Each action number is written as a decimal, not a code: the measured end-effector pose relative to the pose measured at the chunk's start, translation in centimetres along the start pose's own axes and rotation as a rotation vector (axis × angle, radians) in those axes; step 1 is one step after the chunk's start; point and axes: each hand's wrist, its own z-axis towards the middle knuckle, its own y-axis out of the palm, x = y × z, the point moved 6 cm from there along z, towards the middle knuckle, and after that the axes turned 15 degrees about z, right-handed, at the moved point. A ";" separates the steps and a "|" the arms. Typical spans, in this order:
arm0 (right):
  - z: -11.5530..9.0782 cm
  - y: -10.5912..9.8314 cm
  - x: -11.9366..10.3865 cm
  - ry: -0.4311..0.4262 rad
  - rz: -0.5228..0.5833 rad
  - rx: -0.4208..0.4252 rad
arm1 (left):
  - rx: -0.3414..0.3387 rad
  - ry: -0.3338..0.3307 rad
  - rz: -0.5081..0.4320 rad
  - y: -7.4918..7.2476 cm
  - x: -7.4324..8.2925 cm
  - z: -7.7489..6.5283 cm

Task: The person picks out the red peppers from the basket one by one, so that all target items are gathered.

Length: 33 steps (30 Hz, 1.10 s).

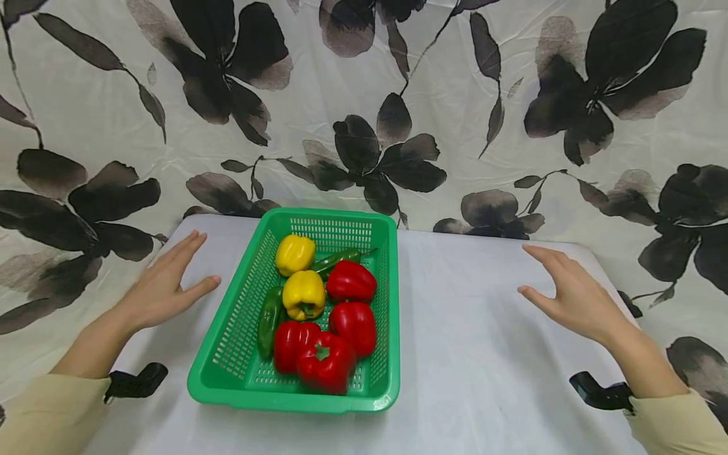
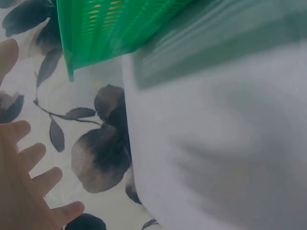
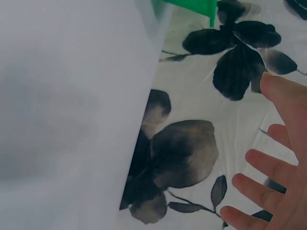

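A green plastic basket [image 1: 389, 303] stands on the white table, left of the middle in the head view. Inside it lie two yellow bell peppers [image 1: 304, 294], several red bell peppers [image 1: 326, 363] and two long green peppers [image 1: 270, 323]. To the basket's left, my left hand [image 1: 162, 292] hovers with fingers straight and thumb spread, touching nothing. My right hand [image 1: 580, 296] is held over the table's right side, well away from the basket, its fingers extended and holding nothing. Both wrist views show spread fingers; the left one also catches the basket's side wall [image 2: 110, 33].
The white table [image 1: 455, 354] has rounded far corners. Behind it hangs a pale cloth [image 1: 455, 145] printed with dark flowers. A black wrist camera mount [image 1: 136, 381] sits on the left wrist, another mount [image 1: 601, 390] on the right.
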 end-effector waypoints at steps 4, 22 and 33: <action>0.4 0.3 -1.1 -0.028 0.016 0.002 | -0.008 0.001 -0.049 0.1 0.3 0.1; 2.1 1.2 -5.1 -0.136 0.064 -0.030 | -0.094 -0.045 -0.158 0.4 0.6 0.4; 3.0 2.7 -7.0 -0.193 0.133 -0.072 | -0.140 -0.032 -0.268 1.2 0.7 0.5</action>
